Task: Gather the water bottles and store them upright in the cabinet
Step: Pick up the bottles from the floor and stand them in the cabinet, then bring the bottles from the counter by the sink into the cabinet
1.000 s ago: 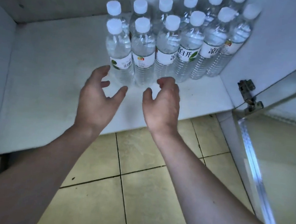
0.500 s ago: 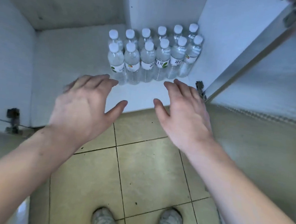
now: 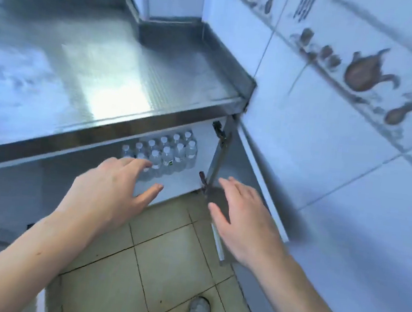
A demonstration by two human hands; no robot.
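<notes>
1. While the water bottles (image 3: 167, 152) stand upright in two rows at the back right of the cabinet (image 3: 201, 155), under the steel counter (image 3: 107, 76), neither hand carries anything.
2. Left hand (image 3: 111, 192) hangs relaxed, fingers straight, in front of the opening; right hand (image 3: 241, 219) is likewise spread and empty, near the cabinet door (image 3: 244, 164).
3. Judging by this, storing looks done, and closing up is the likely step.
4. To do it well, take the door's free edge with the right hand, swing it gently, and keep the left hand's fingers away from the hinge (image 3: 203, 182).
</notes>
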